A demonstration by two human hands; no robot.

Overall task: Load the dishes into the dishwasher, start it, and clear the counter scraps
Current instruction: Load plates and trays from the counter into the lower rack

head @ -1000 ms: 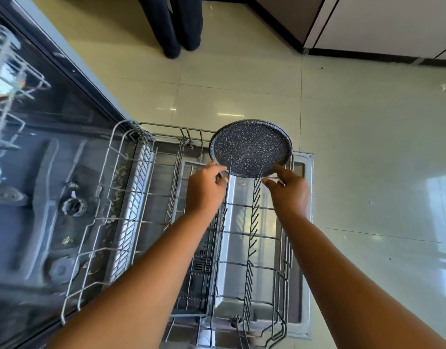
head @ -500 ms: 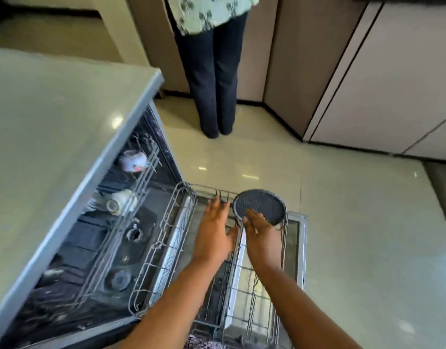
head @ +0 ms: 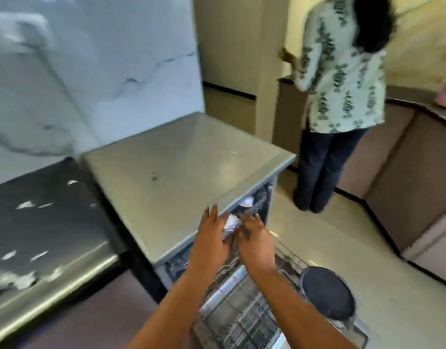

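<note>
One plate (head: pixel 327 293) racked so far | my left hand (head: pixel 211 238), right hand (head: pixel 254 241): fingers (head: pixel 211 216) apart, empty | scraps (head: pixel 25 205) on surface (head: pixel 53 235), dishwasher (head: pixel 186 172) open, unstarted I reckon

Metal wire rack (head: pixel 242 321), matt blk plate (head: pixel 327 295), glossy floor (head: pixel 355 235)

I get one wide-angle view, worn on the head, facing forward and steeply down onto the open dishwasher (head: pixel 186 172) from above its front. It sits close: the left hand (head: pixel 211 238) and right hand (head: pixel 257 243) reach in from the bottom edge, just under the lens. The lower rack (head: pixel 242 321) fills the bottom centre, the dark counter (head: pixel 48 222) smears off left, and the floor (head: pixel 342 235) bends away right.
</note>
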